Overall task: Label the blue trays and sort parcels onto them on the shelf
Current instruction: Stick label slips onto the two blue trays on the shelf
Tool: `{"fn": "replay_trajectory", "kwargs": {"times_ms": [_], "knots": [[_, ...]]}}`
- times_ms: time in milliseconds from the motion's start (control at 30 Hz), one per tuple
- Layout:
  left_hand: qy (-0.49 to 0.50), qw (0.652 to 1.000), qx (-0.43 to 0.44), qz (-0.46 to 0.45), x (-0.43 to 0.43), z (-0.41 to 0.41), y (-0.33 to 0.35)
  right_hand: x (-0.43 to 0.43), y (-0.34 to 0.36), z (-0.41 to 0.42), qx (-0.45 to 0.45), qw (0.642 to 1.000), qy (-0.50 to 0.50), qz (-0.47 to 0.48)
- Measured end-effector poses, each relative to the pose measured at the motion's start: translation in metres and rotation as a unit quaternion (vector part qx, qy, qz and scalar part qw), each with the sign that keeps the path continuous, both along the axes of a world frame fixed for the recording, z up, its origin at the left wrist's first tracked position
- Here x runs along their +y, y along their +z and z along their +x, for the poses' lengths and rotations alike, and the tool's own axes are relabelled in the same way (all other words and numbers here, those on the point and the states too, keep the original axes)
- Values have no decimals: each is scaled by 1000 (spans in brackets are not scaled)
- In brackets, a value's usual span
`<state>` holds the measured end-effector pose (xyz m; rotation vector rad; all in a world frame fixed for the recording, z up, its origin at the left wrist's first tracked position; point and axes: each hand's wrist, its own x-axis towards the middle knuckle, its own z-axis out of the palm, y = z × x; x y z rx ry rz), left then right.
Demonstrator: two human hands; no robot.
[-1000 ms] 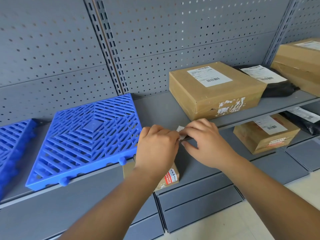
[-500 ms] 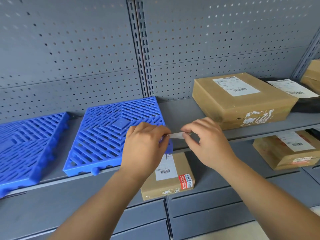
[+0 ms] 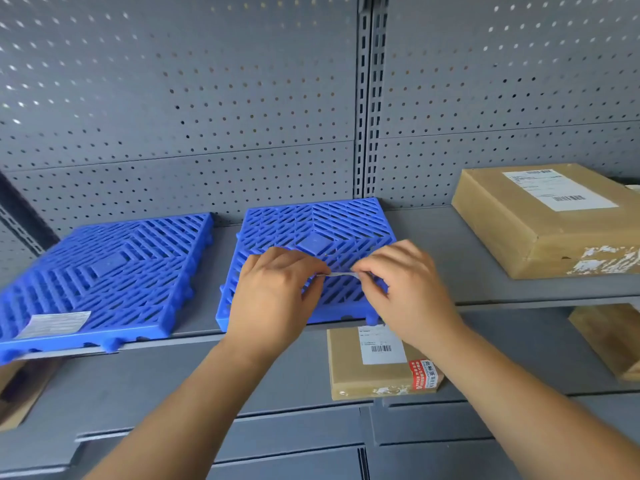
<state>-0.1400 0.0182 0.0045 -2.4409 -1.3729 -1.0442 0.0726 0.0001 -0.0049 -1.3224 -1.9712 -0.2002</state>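
Two blue slatted trays lie on the grey shelf (image 3: 467,271). The left tray (image 3: 110,271) carries a white label (image 3: 53,324) at its front left corner. Above the front of the right tray (image 3: 315,230) my left hand (image 3: 273,299) and my right hand (image 3: 405,292) each pinch one end of a small white label strip (image 3: 341,274), held flat between them. A large brown parcel (image 3: 543,220) with a shipping label sits on the same shelf to the right.
On the shelf below lies a small brown parcel (image 3: 377,365) with a barcode label and red sticker. Another brown parcel (image 3: 613,337) shows at the right edge, and a box (image 3: 17,400) at the lower left. Perforated grey panels form the back wall.
Both hands carried the label strip left, from the bare shelf to over the right tray's front. The view swung left, bringing the left tray and its label into sight.
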Motion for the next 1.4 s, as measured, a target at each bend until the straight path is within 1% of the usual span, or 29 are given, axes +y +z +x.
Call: {"fn": "replay_trajectory", "kwargs": {"times_ms": [200,433,700,800,1100,1200,1400], "knots": [[-5,999,22,-28,-6,-24,-6,-5,-15,-20,-33,999,12,4],[-6,997,34,-63,-11,-35,-18,-11,-26,-29,-38,999,11,-6],[-23,997,18,-70,-11,-42,-26,-16,-30,-30,-26,999,7,-19],[-19,996,-10,-92,-9,-42,-26,-17,-30,-30,-26,999,3,-18],[-11,991,-18,-131,-10,-38,-23,-17,-32,-26,-33,999,11,-14],[-12,990,-15,-139,-11,-36,-21,-16,-31,-27,-23,1000,14,-12],[1,988,-15,-153,-17,-30,-18,-16,-20,-21,24,999,11,-22]]}}
